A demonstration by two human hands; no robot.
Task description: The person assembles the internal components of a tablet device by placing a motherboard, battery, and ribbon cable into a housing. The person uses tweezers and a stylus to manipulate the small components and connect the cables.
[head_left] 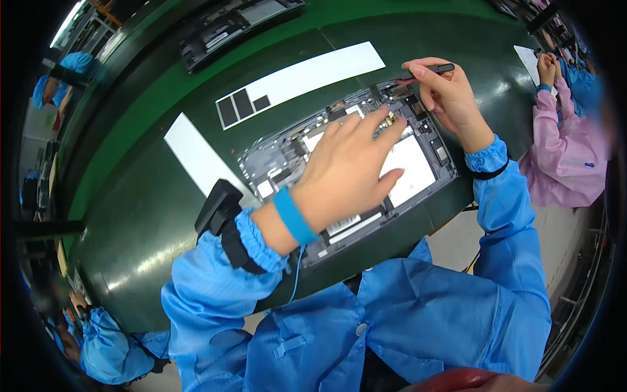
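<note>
An opened laptop base lies at a slant on the green bench in front of me, its circuit parts and a large white-topped block exposed. My left hand is spread over its middle, holding nothing, fingertips at the small parts near the upper edge; the palm hides much of the inside. A blue wrist strap with a thin cord circles that wrist. At the base's upper right corner my right hand pinches a slim black tool with a broad end. Its narrow tip points at the corner; the exact contact is unclear.
A long white strip bearing black pads lies beyond the laptop base. Another white strip is to its left. A second dark chassis sits at the far side. People in blue and pink work at both sides.
</note>
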